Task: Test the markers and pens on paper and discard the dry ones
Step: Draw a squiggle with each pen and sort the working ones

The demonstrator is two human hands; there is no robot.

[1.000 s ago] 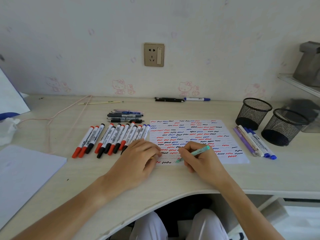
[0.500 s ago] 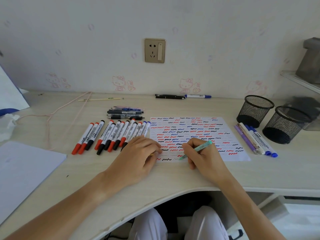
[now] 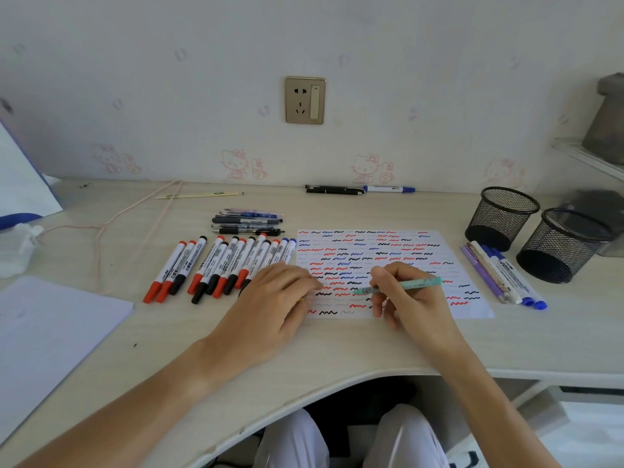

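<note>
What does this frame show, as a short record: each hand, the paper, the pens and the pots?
right hand: holds a teal pen, tip lifted just above the paper
left hand: flat on the paper's left edge
paper: rows of red, blue and black squiggles
markers: a row left of the paper, caps on
mesh pots: two, right of the paper; contents not visible

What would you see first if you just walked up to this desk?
The paper in the middle, covered in rows of red, blue and black squiggles. The right hand holds a teal pen above it while the left hand rests on its left edge. Left of the paper lies a long row of markers.
</note>
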